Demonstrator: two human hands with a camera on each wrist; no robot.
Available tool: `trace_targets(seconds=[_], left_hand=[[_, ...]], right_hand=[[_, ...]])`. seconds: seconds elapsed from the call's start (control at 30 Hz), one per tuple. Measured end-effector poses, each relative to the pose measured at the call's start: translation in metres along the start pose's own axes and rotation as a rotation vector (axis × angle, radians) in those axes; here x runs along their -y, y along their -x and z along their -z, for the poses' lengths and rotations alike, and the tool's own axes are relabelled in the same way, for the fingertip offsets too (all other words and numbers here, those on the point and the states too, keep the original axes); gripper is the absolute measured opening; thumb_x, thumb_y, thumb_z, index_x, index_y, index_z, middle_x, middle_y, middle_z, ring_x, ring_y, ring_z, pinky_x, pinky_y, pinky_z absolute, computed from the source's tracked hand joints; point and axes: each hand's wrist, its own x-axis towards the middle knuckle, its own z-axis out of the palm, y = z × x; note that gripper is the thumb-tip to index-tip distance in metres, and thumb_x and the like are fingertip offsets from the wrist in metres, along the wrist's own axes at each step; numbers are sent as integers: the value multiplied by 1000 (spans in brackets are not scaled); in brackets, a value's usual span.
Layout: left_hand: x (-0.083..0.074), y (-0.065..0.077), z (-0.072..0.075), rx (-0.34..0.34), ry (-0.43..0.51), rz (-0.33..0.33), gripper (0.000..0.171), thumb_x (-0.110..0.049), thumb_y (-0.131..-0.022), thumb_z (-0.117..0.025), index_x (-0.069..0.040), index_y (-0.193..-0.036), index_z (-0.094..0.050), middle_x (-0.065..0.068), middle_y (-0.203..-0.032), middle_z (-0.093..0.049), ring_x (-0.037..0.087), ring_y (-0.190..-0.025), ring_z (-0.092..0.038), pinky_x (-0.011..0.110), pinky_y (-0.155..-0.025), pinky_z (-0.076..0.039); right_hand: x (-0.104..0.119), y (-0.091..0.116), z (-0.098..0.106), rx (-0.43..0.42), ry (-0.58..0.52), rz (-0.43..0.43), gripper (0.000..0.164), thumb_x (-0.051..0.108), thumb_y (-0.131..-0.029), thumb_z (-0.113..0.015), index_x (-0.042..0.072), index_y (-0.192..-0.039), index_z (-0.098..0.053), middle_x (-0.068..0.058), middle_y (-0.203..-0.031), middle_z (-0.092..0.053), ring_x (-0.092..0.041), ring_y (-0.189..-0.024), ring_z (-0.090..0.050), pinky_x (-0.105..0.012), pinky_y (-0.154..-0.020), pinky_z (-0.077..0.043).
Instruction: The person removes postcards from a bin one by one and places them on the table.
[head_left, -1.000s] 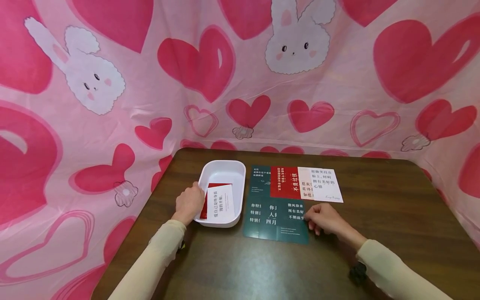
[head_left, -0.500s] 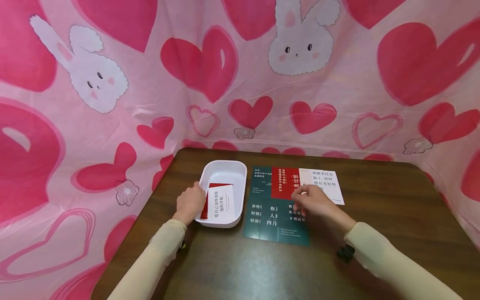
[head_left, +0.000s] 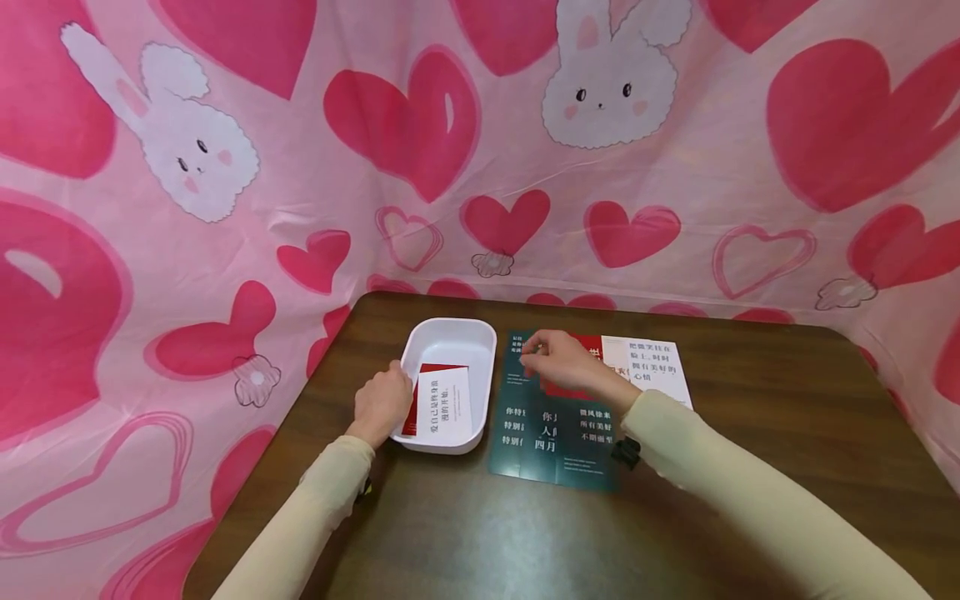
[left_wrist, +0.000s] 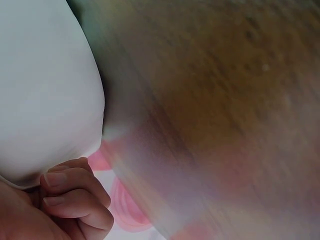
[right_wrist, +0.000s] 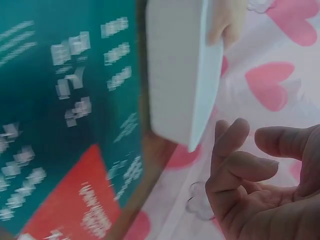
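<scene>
My left hand (head_left: 381,407) grips the left rim of a white plastic tub (head_left: 452,340); its curled fingers show at the tub's edge in the left wrist view. Inside the tub lies a white printed card (head_left: 450,408), over a red card (head_left: 411,419). My right hand (head_left: 567,367) is above the back row of cards, its fingertips overlapping the dark green card (head_left: 517,385) in the head view. The right wrist view shows its thumb and bent fingers (right_wrist: 242,167) apart, with nothing between them. Part of a red card (head_left: 592,343) is hidden beneath this hand.
Several green cards (head_left: 525,462) with white print form the front row, right of the tub. A white card (head_left: 658,367) lies at the back right. Brown wooden table (head_left: 465,525) underneath; a pink heart-print cloth (head_left: 420,167) hangs behind and at the sides.
My right hand has moved left from the front row's right end, across the red card to the back-left green card. My left hand keeps its grip on the tub.
</scene>
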Motion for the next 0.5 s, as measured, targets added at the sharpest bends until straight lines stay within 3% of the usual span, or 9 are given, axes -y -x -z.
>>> trace_targets(seconds=[0.17,0.3,0.37,0.5], left_hand=[[1,-2,1,5,-3,10,50,-30,-103,-65,4,-138,-52,21,-105,-68,32,-82,-69,49,-75,-63],[2,-2,1,0,-14,4,48,-28,-104,-64,5,-136,-52,21,-103,-68,32,-81,-69,50,-74,-63],[2,-2,1,-8,-24,-3,45,-28,-104,-62,6,-133,-53,21,-101,-68,33,-80,-69,52,-74,-62],[2,-1,0,-25,-38,-23,40,-26,-106,-59,6,-129,-55,22,-98,-67,35,-79,-68,53,-73,-61]], right_hand=[[33,-19,-11,15,32,3,32,21,-103,-65,-1,-126,-62,-9,-91,-72,-30,-70,-68,-38,-67,-55],[51,-36,-24,67,37,-36,44,25,-102,-67,-1,-135,-57,-15,-96,-70,-27,-70,-69,-36,-65,-56],[55,-45,-31,133,-46,-93,51,26,-102,-68,-1,-141,-49,-19,-106,-67,-24,-70,-68,-32,-62,-55],[60,-61,-47,280,-351,-276,65,24,-103,-67,2,-152,-30,-23,-137,-51,-23,-73,-67,-23,-55,-48]])
